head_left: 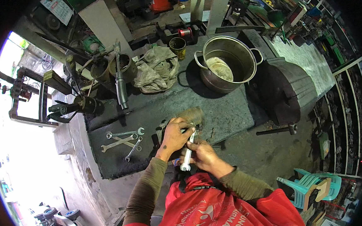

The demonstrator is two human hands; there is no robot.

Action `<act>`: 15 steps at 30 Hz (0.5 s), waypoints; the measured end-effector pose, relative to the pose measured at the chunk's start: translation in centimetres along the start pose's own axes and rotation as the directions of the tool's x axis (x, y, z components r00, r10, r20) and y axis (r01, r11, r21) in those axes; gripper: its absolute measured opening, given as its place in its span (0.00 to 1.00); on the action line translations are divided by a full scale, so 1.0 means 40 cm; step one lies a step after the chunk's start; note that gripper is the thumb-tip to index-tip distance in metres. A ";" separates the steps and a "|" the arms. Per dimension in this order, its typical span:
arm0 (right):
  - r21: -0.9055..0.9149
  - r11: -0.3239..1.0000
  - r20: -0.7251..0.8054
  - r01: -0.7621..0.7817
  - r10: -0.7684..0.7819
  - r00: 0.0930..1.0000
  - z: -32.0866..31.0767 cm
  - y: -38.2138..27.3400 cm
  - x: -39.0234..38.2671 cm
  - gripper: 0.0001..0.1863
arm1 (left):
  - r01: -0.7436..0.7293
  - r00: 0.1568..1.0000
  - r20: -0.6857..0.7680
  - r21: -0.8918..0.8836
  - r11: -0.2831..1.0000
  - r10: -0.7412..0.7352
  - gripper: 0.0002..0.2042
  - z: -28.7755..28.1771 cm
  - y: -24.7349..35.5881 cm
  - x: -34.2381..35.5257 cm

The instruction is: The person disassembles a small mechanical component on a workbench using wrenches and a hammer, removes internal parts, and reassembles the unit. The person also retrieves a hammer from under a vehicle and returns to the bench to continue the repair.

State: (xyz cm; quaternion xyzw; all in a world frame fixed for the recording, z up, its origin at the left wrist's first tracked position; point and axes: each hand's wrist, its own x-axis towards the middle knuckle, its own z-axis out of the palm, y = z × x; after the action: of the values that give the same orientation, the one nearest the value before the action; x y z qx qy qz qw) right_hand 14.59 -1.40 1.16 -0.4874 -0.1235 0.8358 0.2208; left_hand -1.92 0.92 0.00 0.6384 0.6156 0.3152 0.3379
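A shiny combination wrench (188, 157) is held between my hands in front of my body, its open-ended jaw pointing down toward me. My left hand (175, 136) is closed, fingertips pinching the wrench's far end. Lower down, my right hand (205, 156) wraps the shank with its thumb on top. Just beyond my fingers, a brown, worn block-like piece (192, 114) lies on the dark workbench (217, 121); its kind is unclear. Left of my left hand lie several more wrenches (123, 140), some crossing each other. Part of the held wrench is hidden by my fingers.
A two-handled metal pot (220, 80) stands at the bench's far side, beside a dark rounded casing (282, 88). A crumpled grey cloth (157, 68), a rusty can (177, 47) and tool-filled containers (88, 104) line the back left. A hammer (279, 130) lies right; teal stacked chairs (309, 189) stand lower right.
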 end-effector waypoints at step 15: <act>-0.650 -0.475 0.675 0.593 -0.005 0.737 0.061 -0.487 0.135 0.14 | 0.155 0.981 -0.032 -0.451 0.879 -0.190 0.12 -0.021 -0.022 0.005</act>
State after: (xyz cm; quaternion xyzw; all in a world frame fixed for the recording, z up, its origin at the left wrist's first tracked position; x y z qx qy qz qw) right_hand 15.02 18.27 6.48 -0.2175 -0.9205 0.3214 -0.0461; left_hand -3.10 1.16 -0.23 0.4741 0.5936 0.4404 0.4784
